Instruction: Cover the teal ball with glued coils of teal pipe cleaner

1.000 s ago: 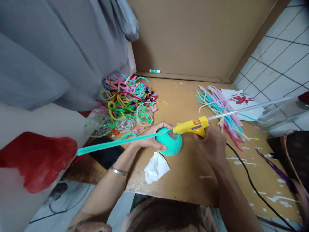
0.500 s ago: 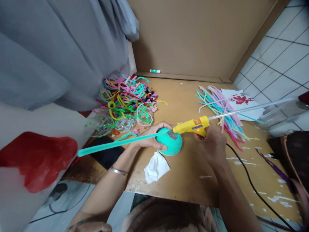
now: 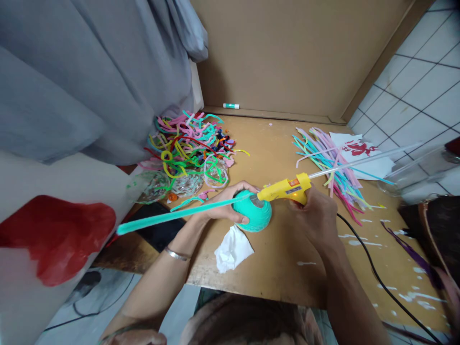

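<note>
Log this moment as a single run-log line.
left hand: holding teal ball | right hand: gripping yellow glue gun, nozzle at ball's top | teal strip: extends leftward from ball

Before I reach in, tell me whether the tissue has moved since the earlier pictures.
No, the tissue lies in the same spot, judged against the front edge of the table.
</note>
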{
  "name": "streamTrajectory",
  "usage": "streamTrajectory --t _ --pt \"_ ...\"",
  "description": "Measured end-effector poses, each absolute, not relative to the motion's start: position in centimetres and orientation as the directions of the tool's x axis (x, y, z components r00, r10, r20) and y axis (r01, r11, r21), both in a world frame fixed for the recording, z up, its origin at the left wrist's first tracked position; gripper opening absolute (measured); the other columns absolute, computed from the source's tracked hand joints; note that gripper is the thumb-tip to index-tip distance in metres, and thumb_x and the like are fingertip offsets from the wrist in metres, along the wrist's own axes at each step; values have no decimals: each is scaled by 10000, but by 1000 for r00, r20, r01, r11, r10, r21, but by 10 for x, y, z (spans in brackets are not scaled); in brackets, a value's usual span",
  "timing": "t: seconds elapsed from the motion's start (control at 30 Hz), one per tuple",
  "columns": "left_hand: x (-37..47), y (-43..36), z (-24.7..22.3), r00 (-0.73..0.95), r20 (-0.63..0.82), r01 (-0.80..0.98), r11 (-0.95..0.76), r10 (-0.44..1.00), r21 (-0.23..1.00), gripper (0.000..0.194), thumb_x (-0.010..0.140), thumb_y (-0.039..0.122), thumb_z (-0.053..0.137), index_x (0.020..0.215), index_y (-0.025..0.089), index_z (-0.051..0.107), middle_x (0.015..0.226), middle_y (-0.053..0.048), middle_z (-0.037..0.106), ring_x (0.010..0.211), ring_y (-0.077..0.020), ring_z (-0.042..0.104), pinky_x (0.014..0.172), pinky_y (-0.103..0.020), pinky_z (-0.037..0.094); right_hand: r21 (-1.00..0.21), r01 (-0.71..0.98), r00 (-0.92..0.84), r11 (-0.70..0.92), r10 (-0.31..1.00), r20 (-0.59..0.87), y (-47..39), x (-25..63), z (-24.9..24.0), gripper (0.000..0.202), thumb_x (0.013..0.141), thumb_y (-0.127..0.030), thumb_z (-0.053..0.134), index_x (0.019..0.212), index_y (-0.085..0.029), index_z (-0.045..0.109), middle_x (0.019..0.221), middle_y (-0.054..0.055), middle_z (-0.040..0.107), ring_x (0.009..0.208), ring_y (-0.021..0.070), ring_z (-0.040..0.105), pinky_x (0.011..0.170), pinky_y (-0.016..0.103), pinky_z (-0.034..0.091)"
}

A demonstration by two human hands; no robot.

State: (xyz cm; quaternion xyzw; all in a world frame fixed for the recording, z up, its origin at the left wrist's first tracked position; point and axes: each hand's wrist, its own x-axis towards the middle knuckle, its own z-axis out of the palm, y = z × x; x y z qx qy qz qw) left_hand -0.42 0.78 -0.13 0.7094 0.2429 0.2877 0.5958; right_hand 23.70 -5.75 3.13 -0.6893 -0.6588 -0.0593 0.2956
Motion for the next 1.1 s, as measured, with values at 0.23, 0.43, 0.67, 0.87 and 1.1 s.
streamTrajectory --t 0.23,0.43,0.67,0.87,1.1 --pt "-5 8 -1 709 108 12 -165 696 986 692 534 324 902 1133 193 582 1268 -119 649 1205 -335 598 975 -439 484 -327 945 142 24 869 475 -56 237 31 265 709 -330 505 859 -167 651 625 45 592 521 171 467 540 276 265" --pt "-4 8 -2 709 94 26 -159 699 987 710 527 355 904 1137 198 577 1266 -112 644 1194 -324 603 971 -430 491 -314 949 154 7 861 485 -57 236 31 215 705 -312 488 811 -181 621 597 32 566 522 171 463 540 275 272" --pt "-4 7 1 714 98 20 -159 693 987 693 534 336 901 1134 193 585 1261 -118 652 1190 -331 607 970 -437 488 -311 950 140 28 851 506 -57 237 29 198 718 -321 485 811 -192 603 589 13 542 516 165 448 533 272 265" --pt "-4 7 0 713 108 1 -155 693 988 694 534 330 907 1134 194 586 1279 -123 649 1202 -330 604 973 -434 488 -318 948 145 16 868 474 -58 237 31 213 722 -321 492 829 -185 618 615 32 566 542 182 488 545 280 284" --pt "-4 7 0 714 111 3 -161 692 987 693 541 340 905 1134 187 581 1288 -133 647 1204 -332 604 978 -438 488 -309 951 137 21 866 480 -57 237 30 168 732 -313 495 824 -205 584 598 15 542 540 179 464 539 278 265"
